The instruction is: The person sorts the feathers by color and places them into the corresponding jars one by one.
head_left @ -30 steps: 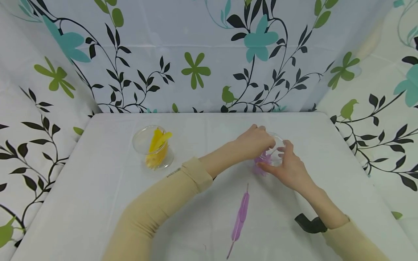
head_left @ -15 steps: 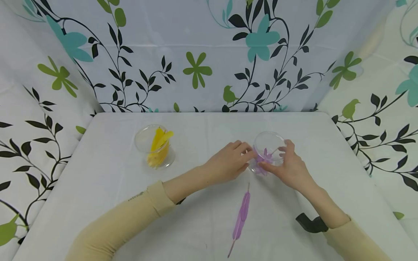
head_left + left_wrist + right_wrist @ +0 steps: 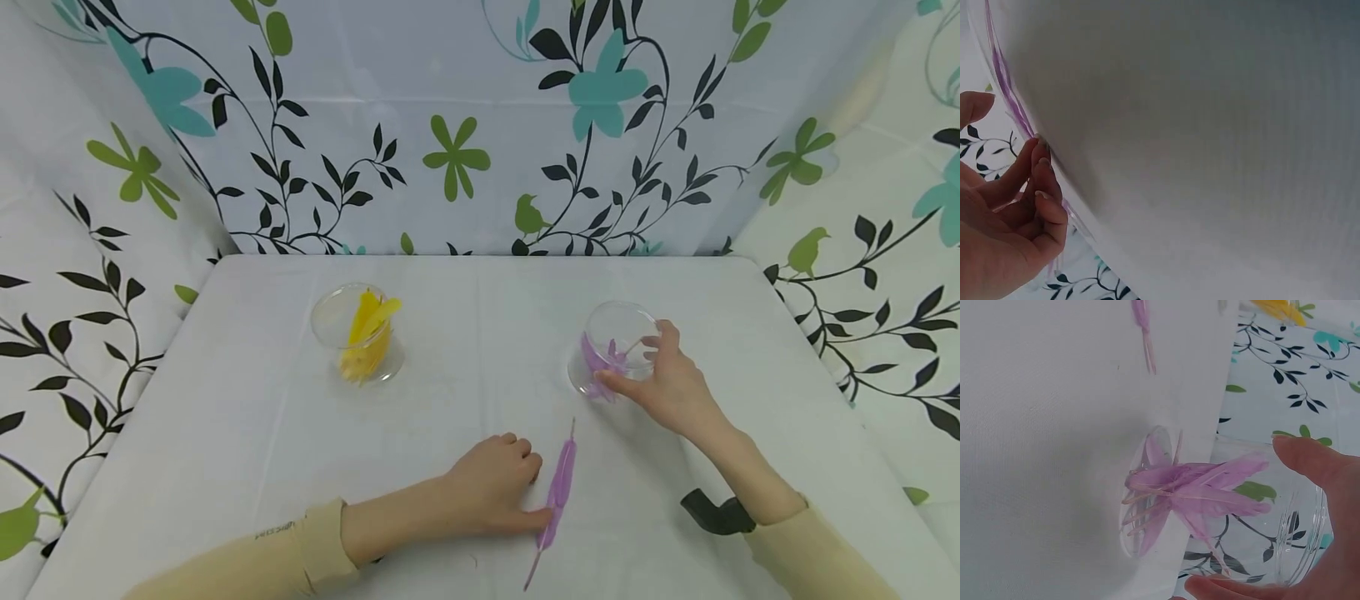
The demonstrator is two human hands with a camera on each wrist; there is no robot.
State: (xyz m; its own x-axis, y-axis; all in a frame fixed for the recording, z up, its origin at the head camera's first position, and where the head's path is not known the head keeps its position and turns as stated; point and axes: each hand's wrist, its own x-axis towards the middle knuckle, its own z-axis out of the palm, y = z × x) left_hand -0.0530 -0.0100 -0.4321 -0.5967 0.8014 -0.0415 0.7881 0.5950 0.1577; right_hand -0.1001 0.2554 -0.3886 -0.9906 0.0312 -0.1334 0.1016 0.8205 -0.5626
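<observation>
A clear glass jar (image 3: 574, 377) stands at the right of the white table, with several purple feathers (image 3: 1219, 487) inside. My right hand (image 3: 675, 383) grips the jar near its rim, thumb on the near side and fingers on the far side. One loose purple feather (image 3: 561, 483) lies on the table in front of the jar. Beside it is my left hand (image 3: 491, 487), fingers loosely bent and thumb reaching over the feather's lower part. The left wrist view has the thumb (image 3: 977, 107) apart from the fingers, with the feather running behind the fingertips.
A second clear glass jar (image 3: 330, 321) with several yellow feathers (image 3: 365, 337) stands at the back left. A black strap or band (image 3: 716, 512) shows by the right wrist. Patterned cloth (image 3: 450, 100) hangs behind the table and at both sides.
My left hand has left the jar's mouth and moved toward me, down to the loose purple feather. The right hand stays on the jar.
</observation>
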